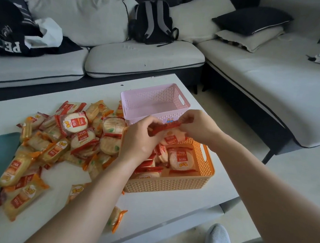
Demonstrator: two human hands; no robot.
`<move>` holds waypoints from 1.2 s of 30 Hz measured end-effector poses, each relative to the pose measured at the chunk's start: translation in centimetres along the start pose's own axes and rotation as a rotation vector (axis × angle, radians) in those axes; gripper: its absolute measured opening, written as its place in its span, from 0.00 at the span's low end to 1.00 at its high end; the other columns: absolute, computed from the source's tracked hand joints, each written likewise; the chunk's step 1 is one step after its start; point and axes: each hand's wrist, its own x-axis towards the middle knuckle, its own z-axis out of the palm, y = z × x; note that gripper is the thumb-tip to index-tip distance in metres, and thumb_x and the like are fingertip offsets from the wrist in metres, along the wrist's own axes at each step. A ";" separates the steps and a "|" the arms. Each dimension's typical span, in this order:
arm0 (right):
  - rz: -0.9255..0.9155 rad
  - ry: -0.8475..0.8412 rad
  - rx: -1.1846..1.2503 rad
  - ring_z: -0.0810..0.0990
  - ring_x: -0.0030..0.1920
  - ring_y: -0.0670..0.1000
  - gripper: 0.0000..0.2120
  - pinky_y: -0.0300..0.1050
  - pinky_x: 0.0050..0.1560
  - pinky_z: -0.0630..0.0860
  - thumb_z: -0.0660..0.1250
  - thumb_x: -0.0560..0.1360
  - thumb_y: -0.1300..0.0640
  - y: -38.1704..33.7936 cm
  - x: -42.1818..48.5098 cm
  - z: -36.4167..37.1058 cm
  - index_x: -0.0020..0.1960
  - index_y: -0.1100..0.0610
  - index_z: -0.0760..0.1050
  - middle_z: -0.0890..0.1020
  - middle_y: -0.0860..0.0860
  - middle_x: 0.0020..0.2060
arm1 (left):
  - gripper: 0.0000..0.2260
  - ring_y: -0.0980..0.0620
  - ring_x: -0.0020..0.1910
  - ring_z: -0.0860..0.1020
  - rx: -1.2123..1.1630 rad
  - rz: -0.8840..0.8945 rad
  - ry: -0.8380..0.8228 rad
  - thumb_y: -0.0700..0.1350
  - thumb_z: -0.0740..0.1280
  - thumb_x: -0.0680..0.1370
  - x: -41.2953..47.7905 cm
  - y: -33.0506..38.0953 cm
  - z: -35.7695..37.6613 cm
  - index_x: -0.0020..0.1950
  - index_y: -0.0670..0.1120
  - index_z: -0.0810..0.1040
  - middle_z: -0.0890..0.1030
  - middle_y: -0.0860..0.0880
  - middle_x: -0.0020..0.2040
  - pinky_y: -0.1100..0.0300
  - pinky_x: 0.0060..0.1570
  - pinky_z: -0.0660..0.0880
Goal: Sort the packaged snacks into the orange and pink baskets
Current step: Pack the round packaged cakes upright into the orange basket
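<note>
Head view: left grip [140, 139] and right grip [198, 128] pinch the ends of a red-edged cracker packet [164, 127] over the orange basket [206, 164], and one slack pinch could tumble it into the pink basket [157, 98] just behind.

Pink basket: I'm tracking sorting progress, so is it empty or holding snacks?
Empty, as far as visible: the pink basket shows bare floor and walls, nothing inside.

Dim, soft daylight; faint shadows under the forearms; wide-angle bending at the edges; slight overall softness.
</note>
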 end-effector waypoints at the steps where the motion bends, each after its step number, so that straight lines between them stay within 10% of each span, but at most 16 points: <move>1: 0.016 0.040 0.010 0.84 0.48 0.54 0.07 0.53 0.50 0.83 0.67 0.76 0.62 0.0 0.1 0.0 0.53 0.54 0.80 0.83 0.52 0.50 | 0.08 0.66 0.46 0.80 -0.018 -0.029 0.035 0.52 0.76 0.75 0.1 0.1 -0.1 0.51 0.53 0.82 0.83 0.62 0.45 0.66 0.47 0.77; 10: -0.029 -0.093 -0.626 0.81 0.43 0.53 0.02 0.46 0.38 0.80 0.64 0.77 0.61 -0.3 -1.3 2.5 0.47 0.58 0.76 0.80 0.54 0.44 | 0.07 0.69 0.37 0.77 -0.063 -0.117 0.205 0.46 0.75 0.76 0.1 1.3 -1.0 0.43 0.50 0.78 0.81 0.58 0.33 0.73 0.35 0.70; 14: 0.047 -0.250 -0.638 0.82 0.40 0.50 0.26 0.44 0.39 0.81 0.65 0.74 0.33 1.1 -1.7 5.3 0.51 0.57 0.79 0.81 0.50 0.40 | 0.06 0.68 0.36 0.76 -0.048 -0.150 0.265 0.48 0.75 0.76 0.2 1.3 -1.3 0.44 0.48 0.80 0.79 0.58 0.37 0.73 0.33 0.70; 20: 0.063 -0.341 -0.834 0.73 0.66 0.57 0.27 0.52 0.55 0.78 0.66 0.76 0.42 2.7 -1.1 7.1 0.73 0.48 0.69 0.71 0.58 0.68 | 0.06 0.69 0.38 0.78 -0.055 -0.171 0.221 0.48 0.74 0.77 -0.6 2.0 -0.8 0.45 0.48 0.79 0.80 0.58 0.40 0.74 0.29 0.71; 29: 0.009 -0.113 -0.526 0.80 0.46 0.56 0.21 0.40 0.29 0.68 0.68 0.75 0.62 1.5 -2.3 2.6 0.65 0.59 0.66 0.73 0.59 0.56 | 0.08 0.64 0.36 0.78 0.070 -0.273 0.200 0.51 0.74 0.74 -1.0 2.3 0.3 0.41 0.51 0.78 0.81 0.60 0.31 0.70 0.31 0.65; 36: -0.085 0.059 -0.210 0.73 0.38 0.50 0.08 0.42 0.31 0.64 0.64 0.80 0.53 1.9 -2.4 3.4 0.51 0.56 0.69 0.76 0.51 0.44 | 0.15 0.47 0.50 0.79 0.534 -0.211 0.152 0.65 0.69 0.74 -0.5 1.1 3.4 0.40 0.53 0.79 0.82 0.53 0.44 0.52 0.50 0.71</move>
